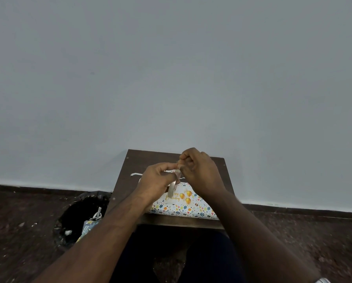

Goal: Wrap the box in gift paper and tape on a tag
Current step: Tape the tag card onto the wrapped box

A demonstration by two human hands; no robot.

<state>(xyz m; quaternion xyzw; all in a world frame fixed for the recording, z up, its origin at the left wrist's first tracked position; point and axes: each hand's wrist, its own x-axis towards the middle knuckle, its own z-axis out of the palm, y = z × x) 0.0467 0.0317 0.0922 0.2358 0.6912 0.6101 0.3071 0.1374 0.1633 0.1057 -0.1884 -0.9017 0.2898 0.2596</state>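
Left hand [157,179] gripping tape roll [172,189], right hand [199,170] pinching

Above the small dark table [220,168], the left hand [156,180] grips a tape roll [172,189]; the right hand [199,170] pinches its free end just beside the left fingertips. Below both sets of fingers lies the wrapped box [183,209].

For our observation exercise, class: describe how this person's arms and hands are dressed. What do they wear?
Both forearms are bare, with no sleeves in view. The left hand and right hand wear no gloves, and no rings show. At the bottom right edge, something pale and ribbed sits by the right arm; what it is cannot be told.
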